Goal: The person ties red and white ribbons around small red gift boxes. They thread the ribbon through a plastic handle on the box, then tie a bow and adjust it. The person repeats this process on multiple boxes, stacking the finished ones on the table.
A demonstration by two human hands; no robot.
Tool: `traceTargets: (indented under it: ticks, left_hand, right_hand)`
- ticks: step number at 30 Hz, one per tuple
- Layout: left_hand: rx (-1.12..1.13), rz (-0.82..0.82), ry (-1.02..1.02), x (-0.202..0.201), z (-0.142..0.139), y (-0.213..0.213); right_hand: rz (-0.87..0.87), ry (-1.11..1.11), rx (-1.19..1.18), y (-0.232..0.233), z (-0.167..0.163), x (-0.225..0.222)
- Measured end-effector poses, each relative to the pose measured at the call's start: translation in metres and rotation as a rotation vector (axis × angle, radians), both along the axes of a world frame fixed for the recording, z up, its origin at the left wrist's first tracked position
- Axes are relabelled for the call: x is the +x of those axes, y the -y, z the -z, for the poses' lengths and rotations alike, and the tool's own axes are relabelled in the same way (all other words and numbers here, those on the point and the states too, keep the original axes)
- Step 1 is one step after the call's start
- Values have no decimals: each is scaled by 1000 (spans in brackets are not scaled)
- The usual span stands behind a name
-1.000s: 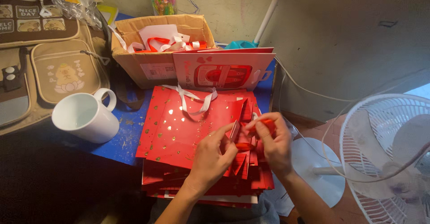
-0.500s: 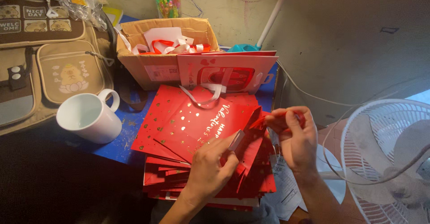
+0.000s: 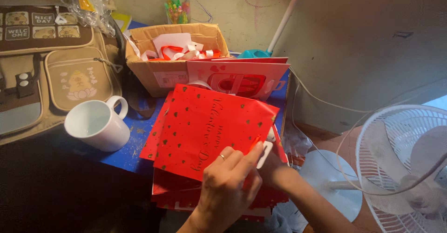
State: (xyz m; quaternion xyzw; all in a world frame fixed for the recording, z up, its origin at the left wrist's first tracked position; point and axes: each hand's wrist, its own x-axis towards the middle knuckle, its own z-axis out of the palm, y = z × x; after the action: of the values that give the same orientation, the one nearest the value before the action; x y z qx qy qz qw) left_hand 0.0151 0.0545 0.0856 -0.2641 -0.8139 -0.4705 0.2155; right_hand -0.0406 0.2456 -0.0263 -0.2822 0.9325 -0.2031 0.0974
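Observation:
A red gift bag (image 3: 209, 126) with gold hearts and gold script is tilted up over a stack of flat red bags (image 3: 186, 193). My left hand (image 3: 228, 184), a ring on one finger, grips the bag's lower right edge next to a small white tag (image 3: 265, 153). My right hand (image 3: 278, 171) reaches in beneath that same edge. Only its wrist and forearm show; the fingers are hidden behind the bag and my left hand.
A white mug (image 3: 98, 123) stands on the blue tabletop (image 3: 128, 154) at the left, beside a tan backpack (image 3: 56, 70). Behind the bags are a cardboard box (image 3: 163, 72) of ribbons and a pink bag (image 3: 237, 77). A white fan (image 3: 405, 163) stands at the right.
The top red bag has been raised and opened out, and now faces me. My right hand has slid from the bag's right edge to underneath it. My left hand now grips the lower edge.

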Motion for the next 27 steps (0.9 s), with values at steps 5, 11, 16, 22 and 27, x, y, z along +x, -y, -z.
traceTargets:
  ticks: [5,11,16,22,27]
  left_hand:
    - [35,-73,92,-14,-7,33]
    - [61,-95,173,-21,-7,39]
    - [57,7,151,-14,-11,32]
    - [-4,63,32,0,-14,24]
    - [70,-218,-366,29,-16,38]
  right_hand:
    - [-112,-19,-148,-3,-44,10]
    - [-104,-422,-414,-19,-90,32]
    - [-108,-799,-240,-8,-77,28]
    - [5,-856,-275,-7,-67,22]
    - [173,-635,-685,-27,-39,9]
